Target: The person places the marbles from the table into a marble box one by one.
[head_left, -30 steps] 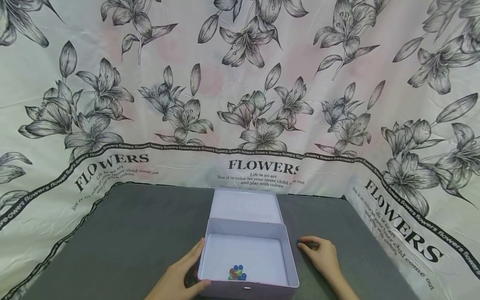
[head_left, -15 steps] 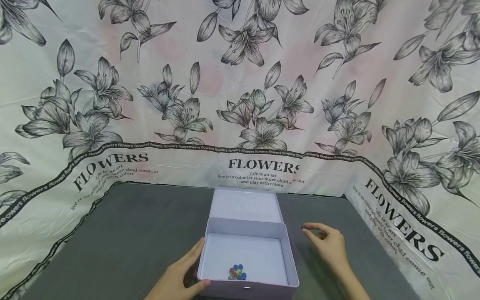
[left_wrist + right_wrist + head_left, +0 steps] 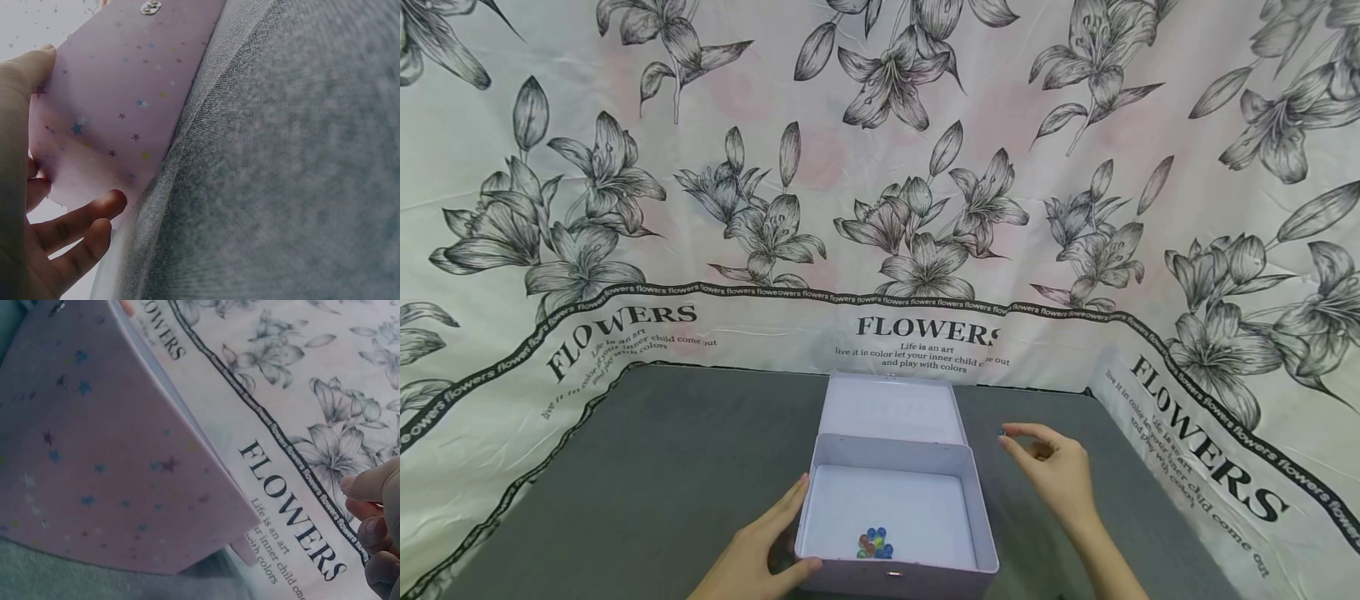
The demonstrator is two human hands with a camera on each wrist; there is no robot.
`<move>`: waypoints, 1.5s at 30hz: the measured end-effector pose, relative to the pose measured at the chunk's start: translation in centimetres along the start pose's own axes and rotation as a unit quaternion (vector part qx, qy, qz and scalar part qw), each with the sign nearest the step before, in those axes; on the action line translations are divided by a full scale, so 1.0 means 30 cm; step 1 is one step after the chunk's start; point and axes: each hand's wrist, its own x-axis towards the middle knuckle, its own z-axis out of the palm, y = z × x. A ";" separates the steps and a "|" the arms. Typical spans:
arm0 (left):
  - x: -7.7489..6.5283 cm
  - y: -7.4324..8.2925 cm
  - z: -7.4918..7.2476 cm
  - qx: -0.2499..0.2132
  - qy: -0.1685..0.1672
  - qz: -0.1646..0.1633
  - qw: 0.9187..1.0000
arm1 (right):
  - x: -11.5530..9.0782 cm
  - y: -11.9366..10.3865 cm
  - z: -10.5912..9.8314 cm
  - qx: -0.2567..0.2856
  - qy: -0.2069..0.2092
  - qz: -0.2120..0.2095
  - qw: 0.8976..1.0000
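An open metal box (image 3: 897,578), pale inside, stands on the table with its lid (image 3: 892,408) laid back. Several blue, red, and green-yellow marbles (image 3: 877,543) lie inside near the front wall. My left hand (image 3: 762,543) holds the box's front left corner, thumb at the front. In the left wrist view the box's pink wall (image 3: 125,75) has coloured stars, and my fingers (image 3: 75,228) bend beside its corner. Right of the box, my right hand (image 3: 1060,475) pinches a small dark blue marble (image 3: 1001,432) above the table. Fingers mostly hide that marble in the right wrist view.
Dark grey cloth covers the table (image 3: 700,467). A white curtain (image 3: 820,167) with black flower drawings and lettering hangs around its back and sides. In the right wrist view the starry box wall (image 3: 125,444) stands left of my right hand (image 3: 378,519).
My right hand has lifted from beside the box with the marble and moved farther back and up. My left hand, the box and the marbles inside it stay put.
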 end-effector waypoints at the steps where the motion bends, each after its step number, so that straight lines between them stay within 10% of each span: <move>1: 0.000 0.000 0.000 0.000 0.000 0.000 1.000 | 0.000 -0.004 0.007 0.001 -0.001 -0.002 1.000; 45: 0.004 0.003 -0.008 -0.018 -0.018 -0.007 1.000 | 0.015 -0.215 0.370 0.094 -0.127 -0.011 0.987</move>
